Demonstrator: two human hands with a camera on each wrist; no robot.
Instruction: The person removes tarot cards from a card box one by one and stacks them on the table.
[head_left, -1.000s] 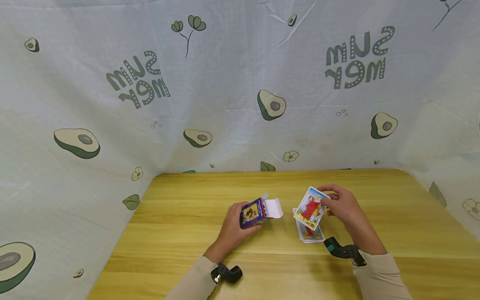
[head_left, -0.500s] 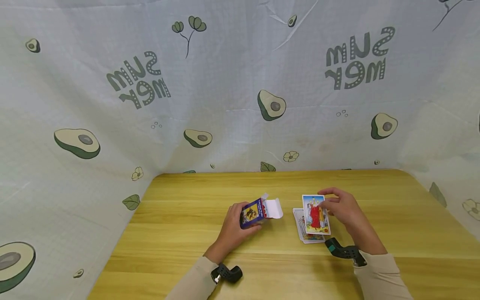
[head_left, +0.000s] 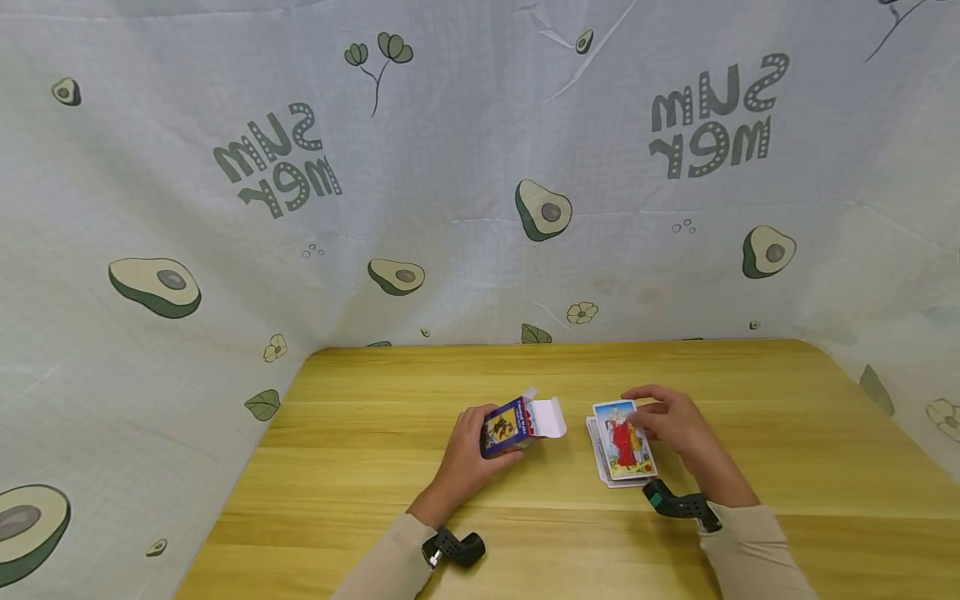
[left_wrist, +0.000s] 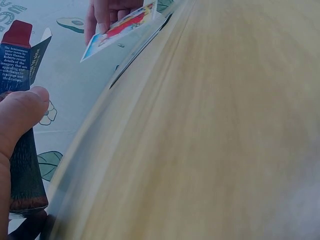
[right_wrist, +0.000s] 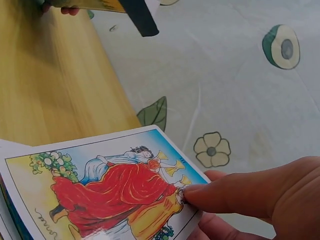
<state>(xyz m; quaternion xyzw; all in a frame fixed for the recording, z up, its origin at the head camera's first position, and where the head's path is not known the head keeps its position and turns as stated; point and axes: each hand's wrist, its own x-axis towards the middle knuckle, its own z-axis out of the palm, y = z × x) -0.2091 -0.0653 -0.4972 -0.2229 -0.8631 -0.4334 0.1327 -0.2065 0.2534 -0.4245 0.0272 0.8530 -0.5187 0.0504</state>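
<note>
My left hand (head_left: 465, 454) grips a dark blue card box (head_left: 504, 428) with a picture on its front. The box's white end flap (head_left: 548, 417) stands open toward the right. With thumb and fingers my right hand (head_left: 670, 421) pinches a tarot card (head_left: 622, 433) showing figures in red and yellow. In the head view this card overlaps a small stack of cards (head_left: 597, 451) on the table, whose left and lower edges show. Up close in the right wrist view, the thumb (right_wrist: 225, 197) presses the face of the card near its top edge.
The wooden table (head_left: 375, 400) runs back to a pale hanging cloth (head_left: 465, 150) printed with avocados and flowers. Each wrist carries a black camera mount; the right one (head_left: 667, 500) sits close to the stack's lower corner.
My right hand has moved slightly left and toward me, and the card has turned from tilted to nearly straight over the stack. My left hand and the box have stayed put.
</note>
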